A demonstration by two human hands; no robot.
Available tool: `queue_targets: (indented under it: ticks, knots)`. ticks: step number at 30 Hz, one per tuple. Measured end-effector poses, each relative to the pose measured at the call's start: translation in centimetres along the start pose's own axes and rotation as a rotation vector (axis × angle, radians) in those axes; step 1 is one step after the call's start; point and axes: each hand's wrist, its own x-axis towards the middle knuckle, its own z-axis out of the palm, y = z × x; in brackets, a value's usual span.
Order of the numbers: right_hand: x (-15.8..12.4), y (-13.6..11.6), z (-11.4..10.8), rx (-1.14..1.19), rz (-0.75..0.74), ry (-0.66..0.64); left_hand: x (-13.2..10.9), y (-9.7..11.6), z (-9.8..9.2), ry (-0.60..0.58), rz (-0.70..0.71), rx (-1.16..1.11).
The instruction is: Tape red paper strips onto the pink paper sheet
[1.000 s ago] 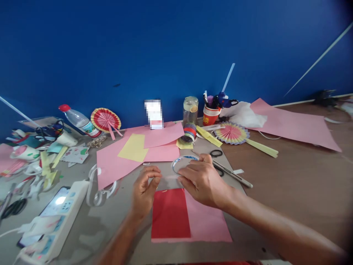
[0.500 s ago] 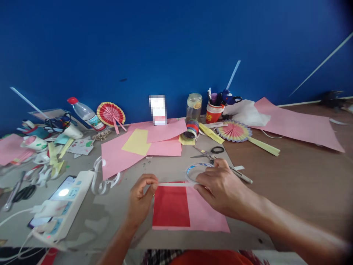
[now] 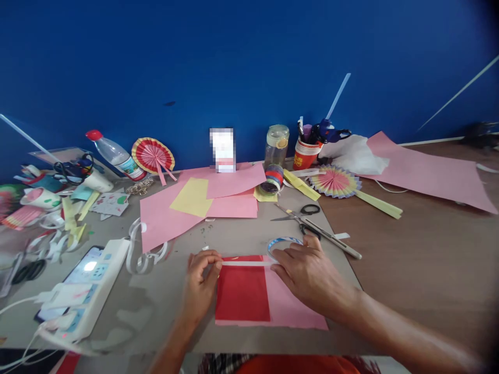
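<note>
A red paper sheet lies over a larger pink sheet at the front of the table. Along the red sheet's top edge runs a white strip of tape, stretched between my two hands. My left hand pinches the strip's left end at the red sheet's corner. In my right hand, closed fingers hold the tape roll, whose inner ring has a blue pattern. The fingers partly hide the roll. Just beyond it lie scissors and a utility knife.
On the left are a power strip with cables and a phone. Farther back stand a bottle, a glass jar, a red cup of tools, and paper fans. Pink sheets lie behind my hands.
The tape roll and my right hand have come down slightly, bringing the strip closer to the red sheet's top edge. My left hand keeps its pinch. The view has shifted a little.
</note>
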Motion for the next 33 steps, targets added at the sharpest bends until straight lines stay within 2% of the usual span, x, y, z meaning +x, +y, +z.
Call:
queue_targets:
  ticks: [13, 23, 33]
  knots:
    - [0.0, 0.0, 2.6, 0.012, 0.047, 0.191, 0.1, -0.2, 1.1, 0.098, 0.076, 0.28]
    - [0.7, -0.3, 3.9, 0.011, 0.134, 0.174, 0.1, 0.0, 1.2, 0.156, 0.176, 0.434]
    - [1.1, -0.3, 4.2, 0.031, 0.206, 0.071, 0.0, 0.1, 1.4, 0.167, 0.193, 0.478]
